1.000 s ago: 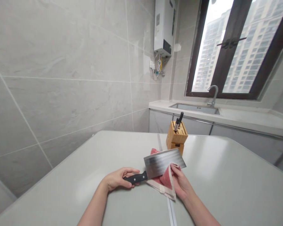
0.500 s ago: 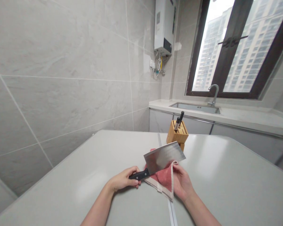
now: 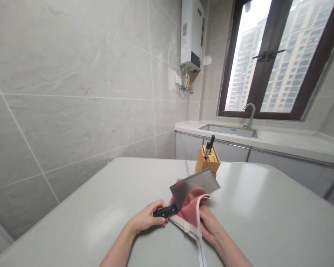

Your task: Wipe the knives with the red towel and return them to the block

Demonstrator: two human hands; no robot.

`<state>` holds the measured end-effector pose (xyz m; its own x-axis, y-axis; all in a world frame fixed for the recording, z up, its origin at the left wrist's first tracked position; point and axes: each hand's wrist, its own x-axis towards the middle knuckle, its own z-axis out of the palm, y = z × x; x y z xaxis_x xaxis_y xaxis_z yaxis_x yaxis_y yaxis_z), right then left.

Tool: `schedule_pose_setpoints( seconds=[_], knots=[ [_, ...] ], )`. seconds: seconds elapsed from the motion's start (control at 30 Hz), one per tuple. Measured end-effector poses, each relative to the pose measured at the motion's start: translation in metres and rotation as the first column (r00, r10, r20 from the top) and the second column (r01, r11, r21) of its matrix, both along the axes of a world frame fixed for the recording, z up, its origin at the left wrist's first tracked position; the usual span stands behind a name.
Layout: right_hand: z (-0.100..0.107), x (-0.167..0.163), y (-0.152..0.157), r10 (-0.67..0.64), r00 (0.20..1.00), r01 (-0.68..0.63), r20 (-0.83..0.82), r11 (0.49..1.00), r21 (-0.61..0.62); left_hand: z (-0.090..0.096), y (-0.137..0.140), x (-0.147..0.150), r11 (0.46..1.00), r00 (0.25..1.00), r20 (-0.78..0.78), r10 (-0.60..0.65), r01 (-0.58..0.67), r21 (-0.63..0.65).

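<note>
My left hand (image 3: 151,218) is closed around the black handle of a cleaver (image 3: 206,181), whose broad steel blade points away to the right. A red towel with a pale border (image 3: 189,213) lies under the blade and folds up over its near face. My right hand (image 3: 210,224) grips the towel from the right and presses it against the blade; its fingertips are hidden behind the cloth. Just beyond the blade stands a wooden knife block (image 3: 208,160) with black-handled tools in its slots.
The pale table (image 3: 80,211) spreads out on both sides of my hands. Behind it runs a counter (image 3: 284,141) with a sink (image 3: 231,129) and a faucet (image 3: 249,115) below the window. A water heater (image 3: 191,35) hangs in the corner by the tiled wall.
My right hand has moved left and slightly down with the towel, which now bunches higher over the blade. The cleaver has stayed nearly in place, and the view has shifted slightly.
</note>
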<state>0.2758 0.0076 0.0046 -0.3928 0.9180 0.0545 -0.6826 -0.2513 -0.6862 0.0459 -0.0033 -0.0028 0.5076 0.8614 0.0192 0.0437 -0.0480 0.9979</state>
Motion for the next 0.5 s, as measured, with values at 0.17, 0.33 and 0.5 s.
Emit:
schedule_pose_setpoints(
  seconds=[0.17,0.33,0.5],
  knots=[
    [-0.006,-0.004,-0.004,-0.017,0.998,0.02,0.068,0.999,-0.045,0.001,-0.004,0.016,0.998,0.996,0.058,-0.062,0.063,-0.019],
    [-0.023,-0.008,-0.007,-0.029,0.986,0.046,0.166,0.994,-0.095,-0.002,-0.005,0.022,0.997,0.996,0.046,-0.075,0.075,0.005],
    [-0.021,-0.01,-0.011,-0.1,0.951,0.11,0.294,0.994,-0.017,-0.004,-0.005,0.024,0.997,0.998,0.007,-0.064,0.063,0.043]
  ],
)
